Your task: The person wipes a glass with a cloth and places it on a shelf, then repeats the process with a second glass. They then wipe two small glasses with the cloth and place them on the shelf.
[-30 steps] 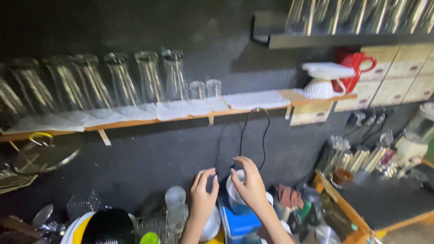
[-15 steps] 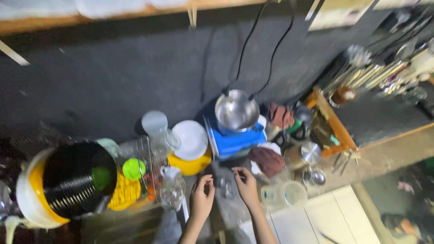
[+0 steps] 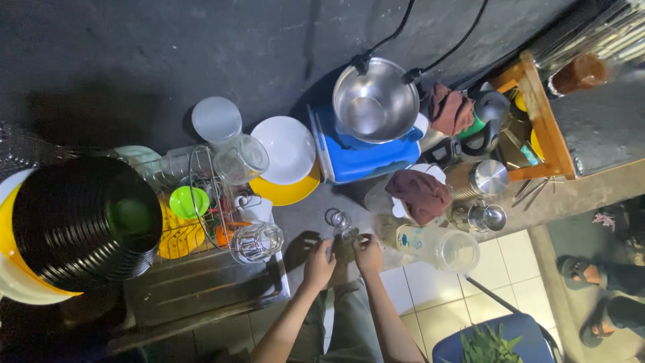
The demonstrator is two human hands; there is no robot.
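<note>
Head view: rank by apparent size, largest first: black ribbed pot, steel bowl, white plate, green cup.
1. black ribbed pot
2. steel bowl
3. white plate, close to the bowl, so that order is unsure
4. green cup

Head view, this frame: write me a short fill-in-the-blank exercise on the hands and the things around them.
1. Both hands, left hand and right hand, meet at a small clear ____ object at the counter edge.
2. The steel bowl rests on a ____ box.
3. A white plate lies on a ____ plate.
4. The cloth right of the hands is dark ____.

Missing words: glass; blue; yellow; red
</note>
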